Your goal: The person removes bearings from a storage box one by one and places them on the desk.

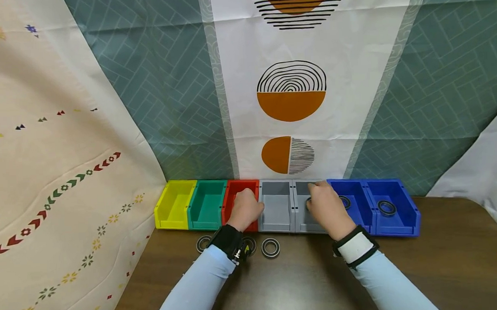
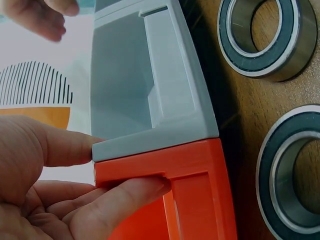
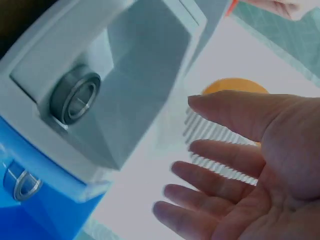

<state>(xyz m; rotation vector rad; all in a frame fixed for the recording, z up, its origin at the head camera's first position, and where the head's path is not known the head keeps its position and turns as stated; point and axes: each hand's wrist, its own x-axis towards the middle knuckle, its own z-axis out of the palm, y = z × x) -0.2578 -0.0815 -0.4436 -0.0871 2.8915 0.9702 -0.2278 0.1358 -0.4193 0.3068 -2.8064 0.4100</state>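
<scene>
At the red bin (image 1: 229, 193), my left hand (image 1: 245, 208) pinches the side where that bin meets a grey bin (image 1: 276, 207). In the left wrist view, the thumb lies over the red rim (image 2: 150, 157) and a fingertip touches the grey corner (image 2: 100, 150). My right hand (image 1: 327, 207) is over the second grey bin (image 1: 307, 222). Seen from the right wrist, its fingers (image 3: 210, 175) are spread and hold nothing. A ball bearing (image 3: 75, 95) leans inside that grey bin, against its low front wall.
A yellow bin (image 1: 173, 207) and a green bin (image 1: 208, 205) stand left of the red one. On the right, two blue bins hold a bearing (image 1: 345, 201) and another bearing (image 1: 386, 208). Three bearings lie on the wooden table before the bins, including one bearing (image 1: 271, 257).
</scene>
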